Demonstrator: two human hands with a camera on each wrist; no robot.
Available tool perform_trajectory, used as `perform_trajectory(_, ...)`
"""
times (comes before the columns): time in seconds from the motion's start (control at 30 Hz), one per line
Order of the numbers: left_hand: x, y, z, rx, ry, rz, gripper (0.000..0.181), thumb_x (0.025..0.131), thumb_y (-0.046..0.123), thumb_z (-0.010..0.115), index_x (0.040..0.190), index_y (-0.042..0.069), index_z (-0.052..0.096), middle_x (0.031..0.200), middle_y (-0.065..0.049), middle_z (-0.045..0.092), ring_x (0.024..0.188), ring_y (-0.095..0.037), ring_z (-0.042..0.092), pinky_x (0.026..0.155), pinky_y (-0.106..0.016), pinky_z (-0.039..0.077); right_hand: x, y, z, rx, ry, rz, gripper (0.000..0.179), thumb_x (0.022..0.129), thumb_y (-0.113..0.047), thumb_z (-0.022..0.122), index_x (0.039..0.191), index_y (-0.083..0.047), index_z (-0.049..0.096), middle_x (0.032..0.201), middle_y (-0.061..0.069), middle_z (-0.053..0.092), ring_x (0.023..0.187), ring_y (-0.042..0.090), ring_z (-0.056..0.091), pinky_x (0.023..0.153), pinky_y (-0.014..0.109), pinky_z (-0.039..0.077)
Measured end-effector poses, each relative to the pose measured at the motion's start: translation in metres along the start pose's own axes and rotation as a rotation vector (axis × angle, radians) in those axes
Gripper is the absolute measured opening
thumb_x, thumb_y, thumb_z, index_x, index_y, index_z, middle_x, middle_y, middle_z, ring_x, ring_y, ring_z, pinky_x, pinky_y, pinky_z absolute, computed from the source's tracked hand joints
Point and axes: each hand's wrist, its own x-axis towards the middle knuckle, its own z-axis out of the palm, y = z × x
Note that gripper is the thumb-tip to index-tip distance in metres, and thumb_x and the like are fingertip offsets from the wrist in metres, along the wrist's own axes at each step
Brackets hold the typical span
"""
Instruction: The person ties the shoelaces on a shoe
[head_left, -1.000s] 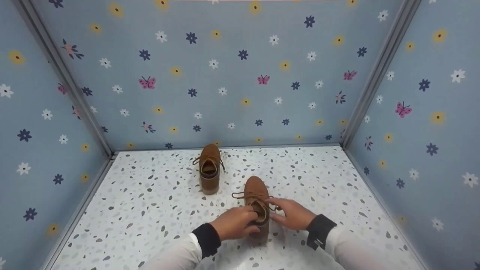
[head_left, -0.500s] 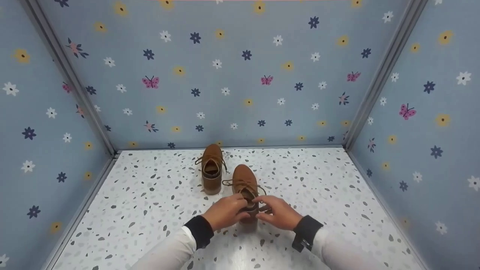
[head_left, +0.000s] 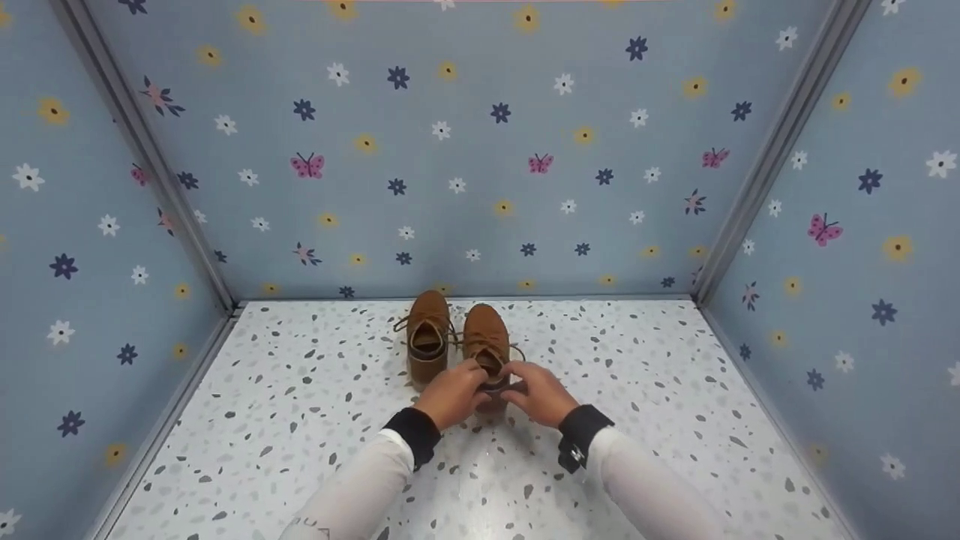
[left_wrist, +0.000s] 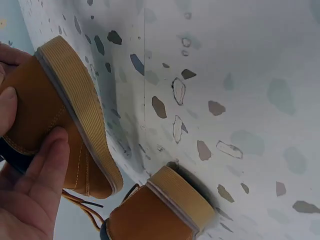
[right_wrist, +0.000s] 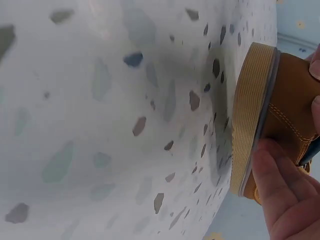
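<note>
A brown lace-up ankle boot with a ribbed tan sole is held between both hands, toe toward the back wall. My left hand grips its left side at the heel and collar, fingers over the collar edge. On the opposite side, my right hand pinches the collar, its fingers against the boot's side. The sole looks slightly off the floor in the wrist views. Just left stands the matching boot, upright on the floor, its toe near the wall; my left hand partly overlaps its heel.
A white speckled terrazzo-look floor lies under everything. Blue panels with flowers and butterflies enclose it: a back wall, a left wall and a right wall. Grey metal strips run along the corners.
Both hands have carried the held boot forward and left, from nearer the person to close beside the standing boot. The standing boot has stayed in place. The head view has shifted slightly.
</note>
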Motion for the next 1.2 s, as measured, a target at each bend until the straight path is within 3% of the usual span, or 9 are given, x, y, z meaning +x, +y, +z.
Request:
perform_trajectory(0.2, 0.016, -0.001, 0.012, 0.012, 0.051, -0.117, 0.015, 0.094, 0.014, 0.078, 0.106, 0.007, 0.073, 0.108, -0.010, 0.068, 0.096, -0.026, 0.071, 0.084, -0.038, 0.061, 0.021, 0.006, 0.004, -0.025, 0.029, 0.076, 0.024, 0.098, -0.014, 0.072, 0.121, -0.015, 0.064, 0.128, 0.010, 0.068, 0.116, 0.030, 0.071, 0.100, 0.044, 0.058)
perform_trajectory(0.37, 0.022, -0.003, 0.026, 0.012, 0.105, -0.213, 0.018, 0.094, 0.010, 0.077, 0.110, 0.004, 0.073, 0.112, -0.013, 0.069, 0.099, -0.030, 0.073, 0.087, -0.041, 0.061, 0.031, 0.007, 0.013, -0.064, 0.069, 0.114, 0.028, 0.099, -0.012, 0.071, 0.127, -0.012, 0.063, 0.133, 0.013, 0.067, 0.124, 0.034, 0.067, 0.103, 0.047, 0.056)
perform_trajectory(0.53, 0.028, 0.000, 0.032, 0.007, 0.098, -0.315, 0.022, 0.097, 0.012, 0.073, 0.117, 0.003, 0.070, 0.117, -0.015, 0.069, 0.102, -0.032, 0.074, 0.089, -0.043, 0.061, 0.039, 0.006, 0.019, -0.074, 0.095, 0.159, 0.031, 0.101, -0.012, 0.068, 0.131, -0.011, 0.063, 0.136, 0.013, 0.067, 0.127, 0.034, 0.066, 0.107, 0.049, 0.054)
perform_trajectory(0.73, 0.038, 0.001, 0.035, 0.057, 0.109, -0.324, 0.022, 0.099, 0.010, 0.070, 0.119, 0.001, 0.068, 0.119, -0.017, 0.069, 0.107, -0.032, 0.072, 0.091, -0.044, 0.061, 0.046, 0.005, 0.020, -0.055, 0.138, 0.243, 0.039, 0.100, -0.009, 0.068, 0.139, -0.014, 0.063, 0.143, 0.013, 0.066, 0.128, 0.034, 0.066, 0.112, 0.049, 0.050)
perform_trajectory(0.9, 0.043, 0.001, 0.037, 0.067, 0.117, -0.332, 0.023, 0.100, 0.005, 0.066, 0.122, 0.001, 0.067, 0.122, -0.018, 0.069, 0.108, -0.033, 0.072, 0.091, -0.045, 0.062, 0.049, 0.004, 0.018, -0.034, 0.119, 0.294, 0.045, 0.102, -0.010, 0.066, 0.146, -0.016, 0.059, 0.150, 0.012, 0.061, 0.137, 0.034, 0.060, 0.117, 0.049, 0.046)
perform_trajectory(1.03, 0.037, 0.003, 0.036, 0.027, 0.086, -0.325, 0.031, 0.101, 0.004, 0.064, 0.132, 0.000, 0.063, 0.138, -0.020, 0.065, 0.122, -0.035, 0.069, 0.101, -0.046, 0.059, 0.041, 0.009, 0.013, -0.053, 0.053, 0.275, 0.050, 0.104, -0.014, 0.064, 0.153, -0.018, 0.053, 0.155, 0.010, 0.057, 0.137, 0.033, 0.060, 0.117, 0.048, 0.047)
perform_trajectory(1.2, 0.022, 0.003, 0.023, -0.039, 0.058, -0.305, 0.045, 0.103, 0.008, 0.064, 0.146, 0.001, 0.054, 0.155, -0.022, 0.054, 0.135, -0.037, 0.061, 0.109, -0.048, 0.054, 0.022, 0.017, -0.005, -0.098, 0.017, 0.214, 0.053, 0.105, -0.023, 0.063, 0.156, -0.019, 0.048, 0.158, 0.010, 0.053, 0.136, 0.035, 0.060, 0.115, 0.049, 0.048)
